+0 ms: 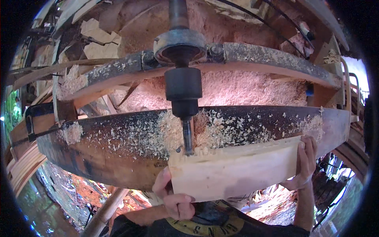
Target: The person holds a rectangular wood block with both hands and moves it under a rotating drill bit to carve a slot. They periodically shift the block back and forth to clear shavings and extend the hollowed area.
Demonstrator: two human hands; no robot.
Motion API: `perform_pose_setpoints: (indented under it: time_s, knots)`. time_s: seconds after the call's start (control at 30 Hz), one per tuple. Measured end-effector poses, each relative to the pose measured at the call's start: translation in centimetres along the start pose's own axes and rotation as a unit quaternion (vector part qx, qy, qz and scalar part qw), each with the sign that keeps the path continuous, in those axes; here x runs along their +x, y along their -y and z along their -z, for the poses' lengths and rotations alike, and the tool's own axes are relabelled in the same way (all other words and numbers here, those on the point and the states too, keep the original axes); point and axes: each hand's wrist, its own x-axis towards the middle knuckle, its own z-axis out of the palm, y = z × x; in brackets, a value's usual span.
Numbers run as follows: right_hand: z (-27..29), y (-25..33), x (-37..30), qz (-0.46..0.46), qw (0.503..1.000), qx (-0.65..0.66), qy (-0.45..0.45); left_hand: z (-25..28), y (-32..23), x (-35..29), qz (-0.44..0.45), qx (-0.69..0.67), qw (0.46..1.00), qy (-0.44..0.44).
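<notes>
A pale wooden block (233, 173) lies on the dark worn plank (110, 158), its near part sticking out past the plank's front edge. My left hand (173, 195) grips its left end, with the thumb along the side and the fingers curled at the near corner. At the other end, my right hand (306, 160) is wrapped round the block's right edge. A steel drill bit (188, 136) in a dark cylindrical chuck (183, 87) points down at the block's far left corner; whether it is turning cannot be told.
Wood shavings (213, 128) lie scattered over the plank, thickest round the bit. Behind it runs a second curved beam (272, 55), with a deep heap of sawdust (244, 91) between. A dark metal clamp (31, 120) sits at the plank's left end. A round pole (104, 213) slants below.
</notes>
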Motion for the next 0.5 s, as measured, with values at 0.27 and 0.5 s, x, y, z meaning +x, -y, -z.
perform_pose_setpoints:
  time_s: [0.27, 0.5]
  knots:
    - [0.7, 0.6, 0.3, 0.002, 1.0, -0.01, 0.001, 0.3, -0.6, 0.0, 0.046, -0.024, 0.999, -0.006]
    - [0.2, 1.9, 1.0, 0.008, 1.0, -0.012, 0.015, 1.7, -0.6, 0.5, 0.041, 0.013, 0.999, -0.008]
